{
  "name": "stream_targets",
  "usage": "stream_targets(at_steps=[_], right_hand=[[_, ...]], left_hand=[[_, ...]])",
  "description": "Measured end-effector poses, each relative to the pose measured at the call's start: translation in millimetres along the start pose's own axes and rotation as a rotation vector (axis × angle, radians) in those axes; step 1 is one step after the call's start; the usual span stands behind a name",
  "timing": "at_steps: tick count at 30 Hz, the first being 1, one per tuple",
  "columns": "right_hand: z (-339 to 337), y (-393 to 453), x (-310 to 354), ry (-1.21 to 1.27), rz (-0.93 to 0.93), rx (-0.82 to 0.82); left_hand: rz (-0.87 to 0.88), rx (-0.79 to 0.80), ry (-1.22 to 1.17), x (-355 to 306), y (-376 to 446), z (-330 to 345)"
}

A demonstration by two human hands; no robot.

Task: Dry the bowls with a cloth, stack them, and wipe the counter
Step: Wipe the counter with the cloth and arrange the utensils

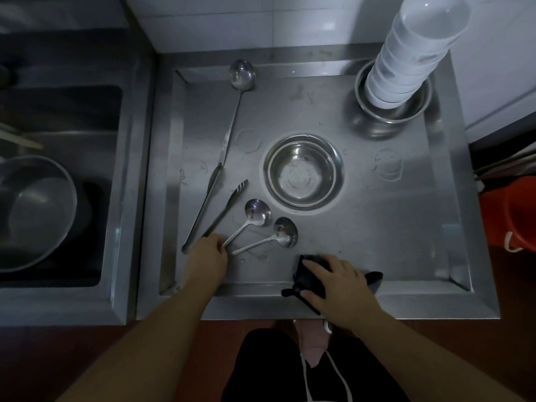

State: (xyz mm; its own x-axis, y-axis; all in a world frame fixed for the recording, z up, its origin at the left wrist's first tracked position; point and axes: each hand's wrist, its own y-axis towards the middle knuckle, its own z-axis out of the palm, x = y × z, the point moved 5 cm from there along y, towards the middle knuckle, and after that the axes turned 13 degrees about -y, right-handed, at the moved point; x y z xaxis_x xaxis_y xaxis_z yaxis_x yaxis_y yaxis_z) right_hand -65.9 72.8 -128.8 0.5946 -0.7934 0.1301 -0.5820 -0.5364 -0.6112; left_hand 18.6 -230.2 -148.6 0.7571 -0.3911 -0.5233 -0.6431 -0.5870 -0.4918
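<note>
— What do you see on the counter [377, 227] from your side?

— I see a steel counter with a raised rim on all four edges. My right hand [339, 282] lies flat, fingers spread, and presses a dark cloth [309, 281] at the near edge, partly over the rim. My left hand [207, 253] is near the near-left corner; its fingers curl at the handle ends of the tongs [213, 211] and one small ladle [246, 223], but I cannot tell what it grips.

— Where are the bowls?

— A tall stack of white bowls [414, 50] stands inside a steel bowl [391, 108] at the far-right corner. A single steel bowl [303, 172] sits upright at the middle.

— How do the long things point?

— The long ladle [236, 111] runs from the far edge toward the tongs, cup far. Both small ladles, the second [275, 236] beside the first, point their cups to the far right.

— Where is free room?

— The right half, between the middle bowl and the right edge, is open surface with some water rings.
</note>
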Motion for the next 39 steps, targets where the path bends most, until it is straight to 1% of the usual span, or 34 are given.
stream_targets(at_steps=[3,5,7,10,12,16,18,20,22,24,28,29,31,33,36,37,39], right_hand=[[13,-6,3,-0.037,0.021,-0.019],[18,-7,1,-0.003,0.019,-0.071],[20,-7,-2,0.036,-0.021,-0.119],[21,0,-17,0.068,-0.034,-0.142],[13,10,-33,0.064,0.000,-0.181],[-17,52,-75,0.077,0.119,-0.360],[-29,81,-82,0.151,0.171,-0.387],[-32,100,-77,0.213,0.182,-0.406],[-26,100,-70,0.197,0.134,-0.436],[-12,82,-61,0.131,-0.007,-0.431],[25,25,-36,0.043,-0.358,-0.307],[32,15,-33,0.042,-0.411,-0.258],[41,7,-39,0.061,-0.442,-0.174],[41,5,-61,0.070,-0.424,-0.142],[41,-11,-115,0.015,-0.333,-0.186],[41,-19,-139,0.004,-0.266,-0.222],[41,-37,-187,0.003,-0.065,-0.285]], left_hand=[[0.009,-0.010,0.013,-1,-1,0],[0.019,-0.001,0.017,-3,-2,1],[0.028,-0.001,0.017,-5,-4,0],[0.050,-0.052,0.025,-12,-9,-3],[0.075,-0.089,0.027,-20,-14,-3],[0.165,-0.132,0.006,-41,-27,3],[0.233,-0.126,-0.008,-51,-34,9],[0.303,-0.130,-0.014,-62,-43,17],[0.352,-0.146,-0.043,-75,-49,23],[0.381,-0.159,-0.069,-88,-49,30],[0.411,-0.136,-0.052,-113,-45,48],[0.421,-0.128,-0.048,-120,-44,52],[0.443,-0.111,-0.030,-136,-43,59],[0.464,-0.087,-0.011,-152,-41,65],[0.473,-0.071,-0.006,-171,-41,70],[0.475,-0.072,-0.003,-176,-41,72],[0.479,-0.076,-0.005,-182,-42,73]])
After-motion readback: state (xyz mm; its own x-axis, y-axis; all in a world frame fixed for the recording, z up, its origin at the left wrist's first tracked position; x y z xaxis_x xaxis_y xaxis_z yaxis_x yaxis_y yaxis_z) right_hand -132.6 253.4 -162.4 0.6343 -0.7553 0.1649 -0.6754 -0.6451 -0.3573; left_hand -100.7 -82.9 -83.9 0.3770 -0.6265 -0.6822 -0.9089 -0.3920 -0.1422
